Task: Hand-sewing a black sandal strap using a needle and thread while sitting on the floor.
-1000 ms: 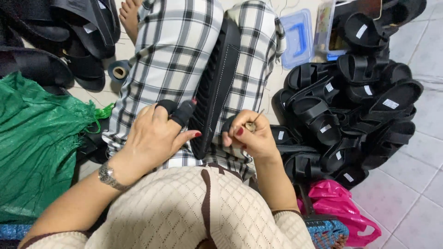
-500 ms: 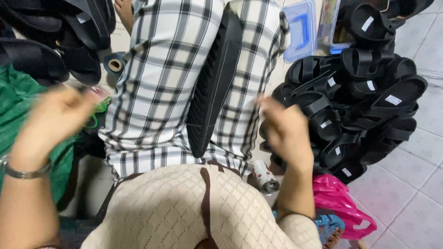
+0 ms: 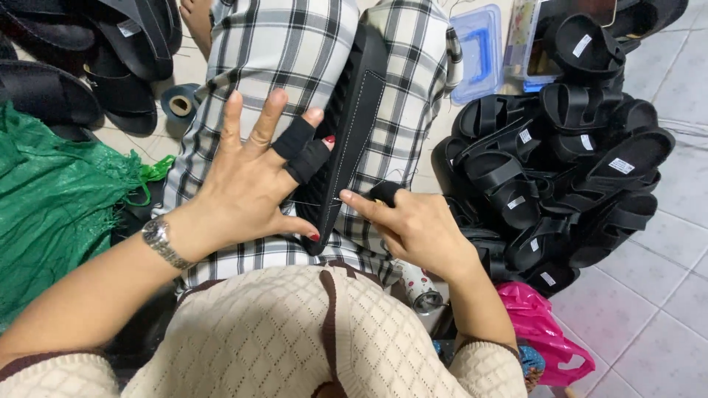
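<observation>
The left hand (image 3: pixel 247 184) is spread wide open, fingers fanned and holding nothing — its thumb and the heel of the palm rest against the edge of a long black sandal sole (image 3: pixel 352 121) that lies lengthwise on the person's lap, over black-and-white checked trousers (image 3: pixel 284 51). Black fabric guards (image 3: pixel 301 149) wrap two of its fingers, and a metal wristwatch (image 3: pixel 164 242) sits on the wrist, the forearm coming in from the lower left.

The right hand (image 3: pixel 413 228) is closed in a pinch, forefinger extended toward the sole's stitched edge; a thin thread (image 3: pixel 310 203) seems to run from that fingertip across to the left hand, though it is too fine to be sure. It wears a black guard as well.

A heap of black sandals (image 3: pixel 560 169) lies just right of the lap, a green mesh bag (image 3: pixel 59 206) to the left.
</observation>
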